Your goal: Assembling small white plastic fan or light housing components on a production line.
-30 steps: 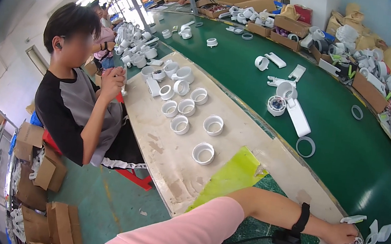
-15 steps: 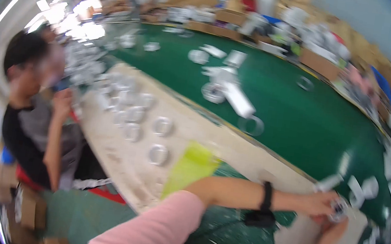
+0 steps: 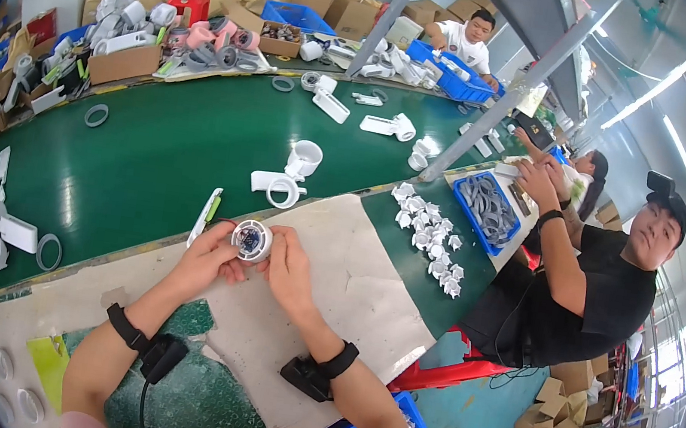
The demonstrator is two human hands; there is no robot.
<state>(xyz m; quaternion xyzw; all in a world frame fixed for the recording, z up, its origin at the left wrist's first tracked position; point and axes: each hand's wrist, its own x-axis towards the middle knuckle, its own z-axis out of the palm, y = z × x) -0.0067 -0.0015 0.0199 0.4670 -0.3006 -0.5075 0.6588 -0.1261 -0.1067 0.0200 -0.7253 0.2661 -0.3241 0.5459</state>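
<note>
Over the near worktop, my left hand (image 3: 204,260) and my right hand (image 3: 290,271) hold a round white plastic housing (image 3: 252,241) between them. Its open face is turned up and shows a small circuit board with wires inside. The left fingers close around its left and lower side; the right fingers press its right rim. Just beyond the left hand lies a slim white and green strip (image 3: 205,217). A white cup-shaped housing with a handle (image 3: 304,160) and a pale ring (image 3: 282,192) rest on the green belt, apart from both hands.
Beige board (image 3: 363,260) covers the worktop. Several white claw-edged caps (image 3: 431,233) lie to the right, beside a blue bin of grey rings (image 3: 487,207). A metal post (image 3: 504,105) rises there. A person in black (image 3: 611,284) sits at right. Clear rings (image 3: 1,362) lie at lower left.
My view has swung to the right, bringing the shelf post and the person in black into sight. Both hands keep hold of the round housing, which now appears near the middle.
</note>
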